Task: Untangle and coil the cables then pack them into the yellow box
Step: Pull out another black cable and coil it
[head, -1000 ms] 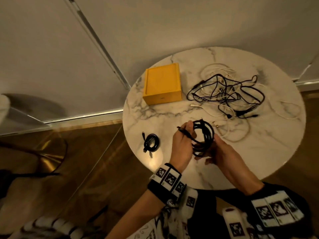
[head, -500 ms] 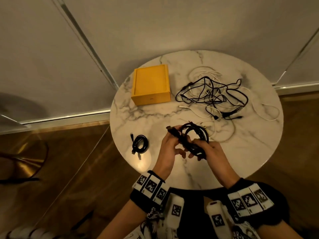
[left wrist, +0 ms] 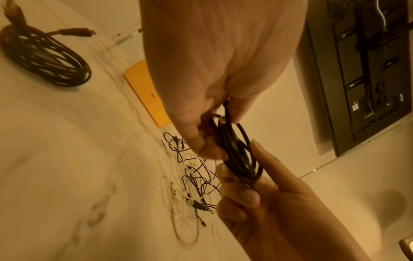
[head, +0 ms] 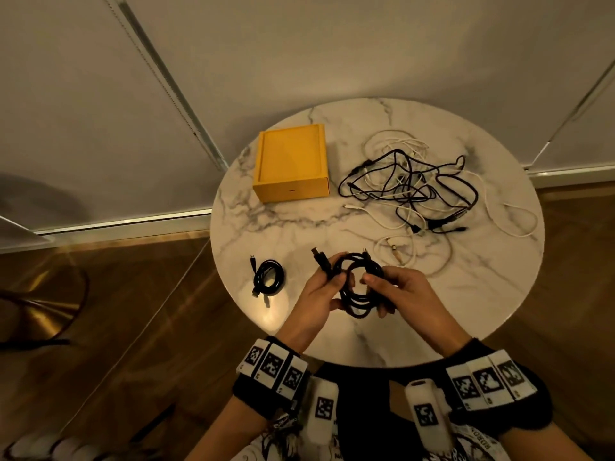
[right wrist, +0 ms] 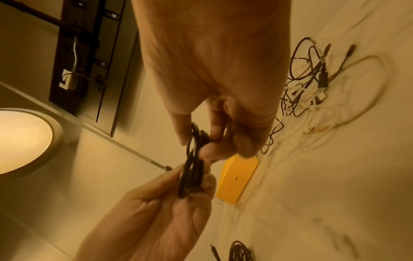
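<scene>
A coiled black cable (head: 357,284) (left wrist: 236,150) (right wrist: 194,169) hangs between both hands above the near part of the round marble table (head: 492,294). My left hand (head: 319,294) grips its left side, with a plug end sticking up past the fingers. My right hand (head: 396,287) pinches its right side. A second coiled black cable (head: 268,277) (left wrist: 44,58) lies on the table to the left. The yellow box (head: 291,163) (left wrist: 145,91) (right wrist: 238,178) stands closed at the far left. A tangle of black and white cables (head: 416,191) (right wrist: 312,84) lies at the far right.
The table's near edge runs just in front of my wrists. A gold-coloured chair base (head: 43,304) stands on the wooden floor to the left. White wall panels rise behind the table. A loose white cable (head: 512,217) trails towards the table's right edge.
The coil has been turned and tightened between my hands, and both hands have shifted their hold on it. The camera view has swung, so the table sits more to the centre.
</scene>
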Demonstrator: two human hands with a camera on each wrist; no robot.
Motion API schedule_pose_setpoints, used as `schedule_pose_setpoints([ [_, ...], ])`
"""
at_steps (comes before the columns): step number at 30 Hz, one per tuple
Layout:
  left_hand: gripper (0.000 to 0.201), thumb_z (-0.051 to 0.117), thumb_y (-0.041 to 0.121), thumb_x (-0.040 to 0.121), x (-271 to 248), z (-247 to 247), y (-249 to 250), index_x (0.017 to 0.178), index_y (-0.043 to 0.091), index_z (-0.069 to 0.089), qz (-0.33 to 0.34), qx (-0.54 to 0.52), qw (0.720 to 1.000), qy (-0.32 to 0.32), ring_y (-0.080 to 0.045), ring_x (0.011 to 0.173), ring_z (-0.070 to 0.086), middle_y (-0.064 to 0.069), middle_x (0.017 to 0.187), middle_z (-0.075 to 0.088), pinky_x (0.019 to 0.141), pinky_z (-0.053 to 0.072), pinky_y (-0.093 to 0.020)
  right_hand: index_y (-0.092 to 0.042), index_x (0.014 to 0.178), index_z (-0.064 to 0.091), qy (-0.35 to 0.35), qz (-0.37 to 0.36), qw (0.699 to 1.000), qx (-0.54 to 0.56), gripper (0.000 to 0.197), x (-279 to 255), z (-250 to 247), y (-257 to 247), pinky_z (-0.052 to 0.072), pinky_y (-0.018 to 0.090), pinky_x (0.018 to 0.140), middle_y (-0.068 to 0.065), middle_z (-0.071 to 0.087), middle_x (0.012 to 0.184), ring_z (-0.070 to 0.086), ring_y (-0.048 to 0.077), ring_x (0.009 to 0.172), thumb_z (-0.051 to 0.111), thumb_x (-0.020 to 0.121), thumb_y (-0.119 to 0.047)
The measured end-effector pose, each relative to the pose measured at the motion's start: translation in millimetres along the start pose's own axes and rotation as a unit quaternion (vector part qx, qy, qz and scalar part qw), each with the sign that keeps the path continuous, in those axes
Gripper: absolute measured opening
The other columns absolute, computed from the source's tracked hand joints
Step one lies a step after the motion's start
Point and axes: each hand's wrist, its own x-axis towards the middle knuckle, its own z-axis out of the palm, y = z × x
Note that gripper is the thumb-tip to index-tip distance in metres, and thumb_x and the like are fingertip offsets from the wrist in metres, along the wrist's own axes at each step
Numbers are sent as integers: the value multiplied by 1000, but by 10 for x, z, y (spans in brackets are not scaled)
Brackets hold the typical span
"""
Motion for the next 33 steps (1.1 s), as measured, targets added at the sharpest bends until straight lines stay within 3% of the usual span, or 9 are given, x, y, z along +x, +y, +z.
schedule_pose_setpoints([
  [3,41,52,5,93,-51,-151,-68,133,14,48,-24,-52,996,-72,-14,88,59,-3,88,58,72,55,-34,-7,72,69,-36,21,997,65,40,7,-26,57,40,24,44,8,60,62,50,18,45,78,71,-46],
  [7,39,62,3,82,-134,-343,-103,120,9,59,-38,-36,992,-115,-15,89,62,-3,94,65,70,54,-29,-12,69,69,-74,46,984,155,17,5,27,165,35,16,40,9,55,66,45,8,47,78,75,-25],
  [12,31,72,-1,78,-162,-557,-83,108,5,65,-49,51,994,-84,-17,85,68,-2,87,71,72,57,-30,-2,92,67,-116,108,977,143,65,26,136,354,47,22,48,13,67,80,58,15,55,91,50,-46],
  [14,28,71,-5,79,-111,-718,8,106,1,65,-37,97,993,-51,-13,81,68,-3,86,71,70,56,-24,-5,102,65,-111,141,979,101,59,44,103,405,50,26,54,14,71,93,63,21,60,88,60,-39],
  [17,30,73,-3,77,16,-1072,219,105,0,66,-17,171,985,29,-8,78,67,-13,92,69,67,53,-19,-6,107,64,-84,196,976,48,25,95,9,500,46,27,57,13,73,100,67,22,70,67,87,-22],
  [19,33,76,-1,75,130,-1348,308,106,-1,65,-19,197,977,79,-15,83,69,-19,96,69,69,56,-22,-2,105,65,-65,236,969,24,22,156,-47,610,46,27,57,16,73,100,66,20,70,62,92,-20],
  [22,44,79,2,72,227,-1614,339,113,6,64,-46,207,968,133,-25,94,68,-15,102,69,76,59,-31,2,102,65,-37,273,961,4,20,257,-73,713,44,23,50,19,71,91,61,19,64,60,93,-15],
  [28,46,82,3,70,202,-1533,175,111,13,63,-21,238,965,107,-24,79,71,-10,102,68,67,60,-44,0,92,66,-14,292,956,2,14,303,-77,759,49,22,50,20,73,89,66,20,64,57,94,-11],
  [33,46,82,8,71,482,-1568,329,110,22,63,-13,376,925,51,-19,88,69,-4,104,67,74,60,-36,1,89,65,-10,288,957,11,12,280,-87,768,52,24,53,23,72,91,68,20,65,57,93,-7],
])
